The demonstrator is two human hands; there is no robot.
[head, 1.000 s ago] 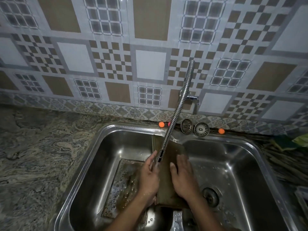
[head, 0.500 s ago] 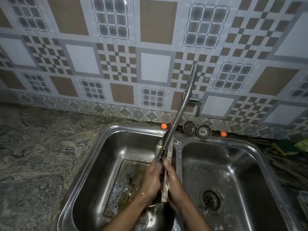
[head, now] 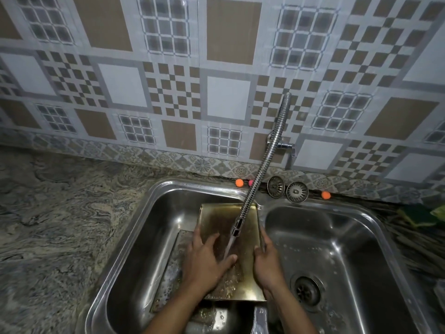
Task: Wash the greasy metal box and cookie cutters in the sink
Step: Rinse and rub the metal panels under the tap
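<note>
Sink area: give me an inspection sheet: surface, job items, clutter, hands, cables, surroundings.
Surface: double-bowl steel sink, wet; marbled stone counter.
Job's things: greasy brownish metal box under running flexible metal tap; second greasy metal piece in left bowl; cookie cutters not seen.
Clutter: two round metal strainers, small orange balls on back ledge.
Grippers: left hand presses flat on box; right hand grips its right edge.
Cables: nothing seen.
Surroundings: brown-and-white patterned tile wall.
</note>
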